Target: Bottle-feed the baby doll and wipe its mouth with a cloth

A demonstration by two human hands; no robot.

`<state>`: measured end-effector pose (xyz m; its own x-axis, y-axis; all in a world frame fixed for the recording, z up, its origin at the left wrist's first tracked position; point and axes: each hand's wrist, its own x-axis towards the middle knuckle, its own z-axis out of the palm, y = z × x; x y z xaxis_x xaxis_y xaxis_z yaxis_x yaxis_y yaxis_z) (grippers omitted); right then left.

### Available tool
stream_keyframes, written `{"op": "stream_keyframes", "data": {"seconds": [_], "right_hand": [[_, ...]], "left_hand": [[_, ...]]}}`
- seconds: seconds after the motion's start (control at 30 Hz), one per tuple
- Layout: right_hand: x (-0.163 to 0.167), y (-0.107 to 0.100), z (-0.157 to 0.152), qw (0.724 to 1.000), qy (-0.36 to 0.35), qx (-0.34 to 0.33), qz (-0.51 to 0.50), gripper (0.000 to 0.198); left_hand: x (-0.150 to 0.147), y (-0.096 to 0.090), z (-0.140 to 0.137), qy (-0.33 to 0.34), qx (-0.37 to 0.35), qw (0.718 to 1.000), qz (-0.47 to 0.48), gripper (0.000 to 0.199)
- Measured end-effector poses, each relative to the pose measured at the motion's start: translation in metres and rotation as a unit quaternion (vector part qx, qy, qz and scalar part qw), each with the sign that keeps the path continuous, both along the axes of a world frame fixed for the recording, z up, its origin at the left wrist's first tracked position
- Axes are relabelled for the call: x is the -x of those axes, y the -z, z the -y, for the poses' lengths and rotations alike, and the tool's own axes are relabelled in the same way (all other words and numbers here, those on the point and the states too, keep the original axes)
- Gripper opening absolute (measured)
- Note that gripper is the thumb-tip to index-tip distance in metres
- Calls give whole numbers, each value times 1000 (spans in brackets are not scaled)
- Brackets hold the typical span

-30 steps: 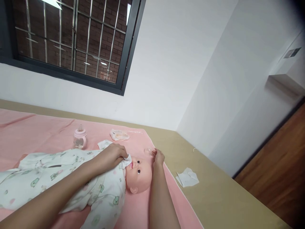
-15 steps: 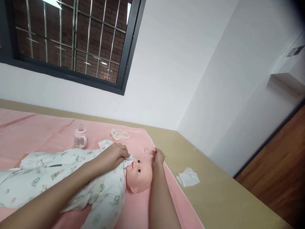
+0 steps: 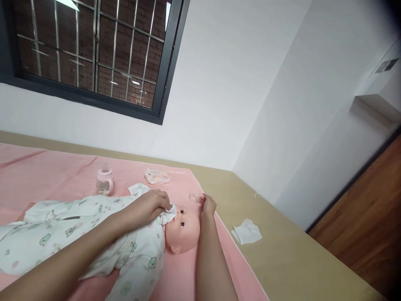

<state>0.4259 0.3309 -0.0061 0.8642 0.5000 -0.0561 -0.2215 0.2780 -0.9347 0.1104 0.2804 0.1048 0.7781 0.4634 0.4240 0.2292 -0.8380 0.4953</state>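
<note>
The doll lies on its back on the pink mat, head to the right, both eyes visible. It wears a white suit printed with green and pink figures. A white cloth sits at the mouth, most of which is hidden.

The left hand holds this cloth, fingers drawn together in a narrow pinch; its forearm crosses above the doll's body. The right hand is just beyond the head, near the mat's edge, with its fingers curled. A clear piece shows directly at those fingertips; whether it is gripped or only touched cannot be determined. The right forearm runs alongside the head; contact there cannot be confirmed.

On the mat beyond the doll, a pink-topped bottle with a handle stands upright. To its right, near the mat's far edge, lies a crumpled wrapper. The mat lies on a tan surface, where a folded white tissue rests right of the mat, not touching it.

Behind are a white wall and a dark-framed, barred window. A brown wood-grained panel is at far right.
</note>
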Motion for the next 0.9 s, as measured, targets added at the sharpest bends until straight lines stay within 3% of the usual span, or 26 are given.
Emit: {"op": "stream_keyframes", "data": {"seconds": [0.33, 0.67, 0.9], "right_hand": [[-2, 1, -1, 1000, 1, -2, 5, 9], [-2, 2, -1, 1000, 0, 1, 8, 10], [1, -2, 3, 1000, -4, 3, 2, 9]], "left_hand": [[0, 1, -2, 25, 5, 1000, -14, 30], [10, -10, 4, 19, 21, 998, -62, 31], [10, -7, 0, 8, 15, 998, -58, 31]]}}
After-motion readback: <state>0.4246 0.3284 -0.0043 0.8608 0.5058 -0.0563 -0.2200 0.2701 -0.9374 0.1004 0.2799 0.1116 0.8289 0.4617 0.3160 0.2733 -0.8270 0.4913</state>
